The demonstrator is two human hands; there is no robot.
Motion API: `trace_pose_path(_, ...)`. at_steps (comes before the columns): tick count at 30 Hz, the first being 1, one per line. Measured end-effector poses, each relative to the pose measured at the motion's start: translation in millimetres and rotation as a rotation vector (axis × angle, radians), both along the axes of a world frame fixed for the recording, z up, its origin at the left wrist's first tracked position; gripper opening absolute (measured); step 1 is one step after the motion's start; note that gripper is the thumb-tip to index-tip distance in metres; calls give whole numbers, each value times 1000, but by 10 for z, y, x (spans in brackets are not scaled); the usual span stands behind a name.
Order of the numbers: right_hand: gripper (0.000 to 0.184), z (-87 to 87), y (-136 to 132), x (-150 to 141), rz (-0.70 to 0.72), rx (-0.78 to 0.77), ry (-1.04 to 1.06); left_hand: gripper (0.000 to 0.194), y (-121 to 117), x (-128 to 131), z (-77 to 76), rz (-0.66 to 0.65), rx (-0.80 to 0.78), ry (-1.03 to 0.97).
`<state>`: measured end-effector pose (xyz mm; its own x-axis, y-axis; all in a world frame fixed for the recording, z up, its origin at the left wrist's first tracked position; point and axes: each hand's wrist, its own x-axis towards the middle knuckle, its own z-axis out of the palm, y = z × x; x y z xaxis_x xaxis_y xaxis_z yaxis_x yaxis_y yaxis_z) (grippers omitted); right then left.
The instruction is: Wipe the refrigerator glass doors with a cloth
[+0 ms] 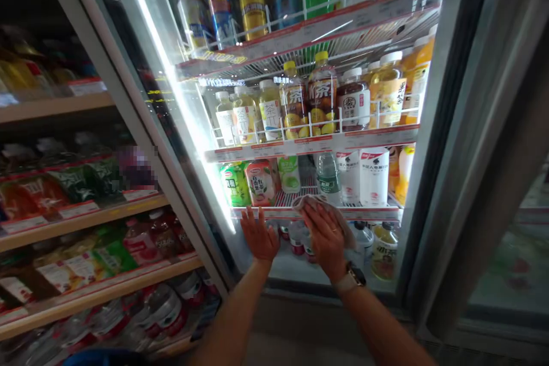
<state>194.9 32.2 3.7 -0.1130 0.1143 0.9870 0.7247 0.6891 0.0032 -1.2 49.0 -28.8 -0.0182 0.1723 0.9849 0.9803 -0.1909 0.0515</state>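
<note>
My right hand (326, 240) presses a greyish-brown cloth (346, 230) flat, apparently against the glass of a lit drinks fridge, at the height of a lower shelf edge. A watch (355, 274) is on that wrist. To its left, my left hand (259, 234) holds nothing; its fingers point up and spread apart, and it seems to lean on the same glass. Behind the hands stand a clear green-labelled water bottle (329, 177), a red drink carton (259, 183) and a green one (235, 184). Faint reflections lie over the shelves.
Higher fridge shelves carry tea bottles (321, 94) and cans (252, 3) behind wire rails. A bright light strip (158, 46) runs down the left side. Open wooden shelves (81, 211) with bottles stand at left; a metal door frame (480, 143) is at right.
</note>
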Motion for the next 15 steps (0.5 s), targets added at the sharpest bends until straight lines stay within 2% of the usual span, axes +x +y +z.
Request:
trace_pose_path(4,54,-338,-51,-44,99,-72,-272,59,-1,-2,15,-1,17,6)
trace_pose_path(8,50,-616,-68,9,192,-70,-497,59,2,-22,3,-10,-3,9)
trace_pose_path(11,44,-669,-62,60,209,-58,-542,59,10,-34,-12,-14,-9,9)
trace_pose_path(15,40,-531,-58,85,159,-25,-490,59,14,-37,-19,1,-17,-3)
